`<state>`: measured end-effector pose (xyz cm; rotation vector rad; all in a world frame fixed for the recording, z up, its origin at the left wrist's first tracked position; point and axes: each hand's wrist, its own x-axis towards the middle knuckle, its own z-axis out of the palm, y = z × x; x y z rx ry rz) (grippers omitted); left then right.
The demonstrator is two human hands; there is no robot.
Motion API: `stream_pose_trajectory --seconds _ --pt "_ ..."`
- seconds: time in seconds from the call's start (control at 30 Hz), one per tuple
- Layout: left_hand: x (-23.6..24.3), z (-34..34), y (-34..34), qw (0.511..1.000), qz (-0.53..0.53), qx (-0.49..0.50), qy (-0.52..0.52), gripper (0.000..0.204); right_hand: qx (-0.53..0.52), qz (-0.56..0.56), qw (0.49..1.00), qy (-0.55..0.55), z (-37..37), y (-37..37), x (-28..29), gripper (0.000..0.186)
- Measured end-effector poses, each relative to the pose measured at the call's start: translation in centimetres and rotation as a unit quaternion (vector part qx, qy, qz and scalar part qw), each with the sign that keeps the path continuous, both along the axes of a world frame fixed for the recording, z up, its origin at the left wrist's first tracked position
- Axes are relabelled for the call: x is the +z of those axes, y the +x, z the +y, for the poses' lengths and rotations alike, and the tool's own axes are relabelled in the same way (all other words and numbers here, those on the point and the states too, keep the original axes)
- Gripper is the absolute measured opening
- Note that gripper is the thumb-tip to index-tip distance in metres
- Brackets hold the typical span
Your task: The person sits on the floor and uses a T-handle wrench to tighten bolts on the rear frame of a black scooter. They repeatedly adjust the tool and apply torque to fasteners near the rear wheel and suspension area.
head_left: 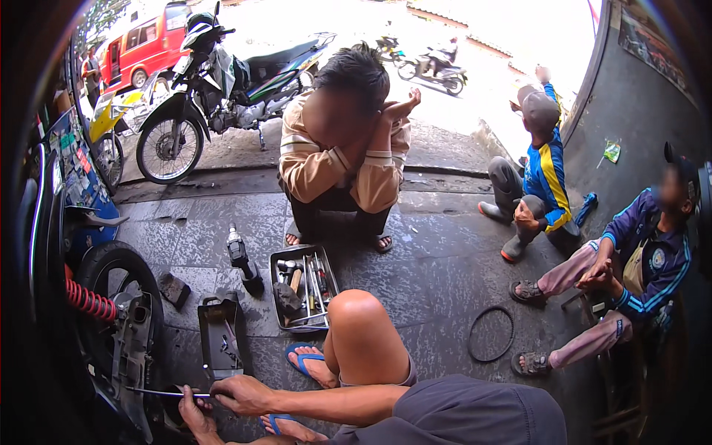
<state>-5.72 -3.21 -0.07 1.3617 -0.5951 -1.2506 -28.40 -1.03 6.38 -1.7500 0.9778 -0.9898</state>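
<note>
A slim metal rod-like tool [159, 392] reaches level from my hands to the grey engine casing [133, 356] of a motorbike at the left. My right hand [241, 394] is closed around its near end. My left hand [196, 414], just below and left, has its fingers pinched on the same shaft. The tool's far tip meets the casing's lower part; what it touches there is too small to tell. Above the casing are a red shock-absorber spring [90, 300] and a black wheel [111, 259]. A dark tray [204, 326] with small metal parts lies beyond my hands.
A tool tray [337, 278] holds a hammer, screwdrivers and wrenches. Beside it stands a cordless power tool [239, 252]; a dark block [173, 290] lies leftward. One person [345, 141] squats ahead, two sit at right. A black belt [491, 334] lies on the floor. A motorbike [222, 96] stands behind.
</note>
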Motion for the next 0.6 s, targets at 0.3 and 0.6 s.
stream_pose_trajectory --seconds 0.3,0.6 --pt "3.6 -0.4 -3.7 0.987 -0.089 -0.123 -0.053 0.051 -0.079 0.135 0.971 -0.179 -1.5 0.6 1.1 0.05" --pt "11.8 -1.8 -6.1 0.965 0.058 -0.215 -0.138 0.044 0.085 0.323 0.931 -0.148 -8.7 -4.2 6.7 0.033"
